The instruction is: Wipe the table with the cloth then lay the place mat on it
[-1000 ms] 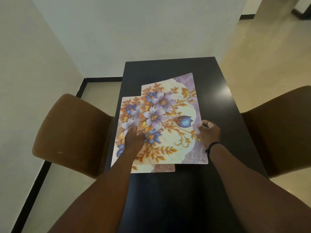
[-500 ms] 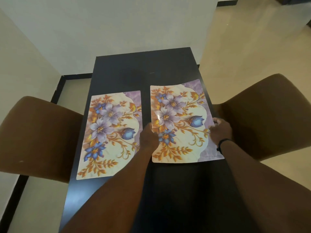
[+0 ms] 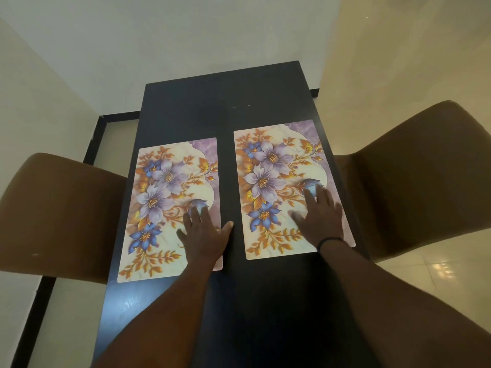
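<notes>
Two floral place mats lie flat side by side on the dark table (image 3: 225, 102). The left mat (image 3: 159, 197) sits near the table's left edge, the right mat (image 3: 271, 181) near its right edge, with a dark strip of table between them. My left hand (image 3: 204, 235) rests flat on the left mat's lower right part, fingers spread, thumb over the gap. My right hand (image 3: 318, 216) presses flat on the right mat's lower right part, fingers spread. No cloth is in view.
A brown chair (image 3: 53, 213) stands tight against the table's left side, and a second brown chair (image 3: 425, 181) against its right side. A white wall rises just beyond the table's far end. Tiled floor lies at the right.
The overlapping mats were parted: one went left, the other right. My left hand moved from the right mat's inner edge onto the left mat. My right hand went from its edge to flat on top.
</notes>
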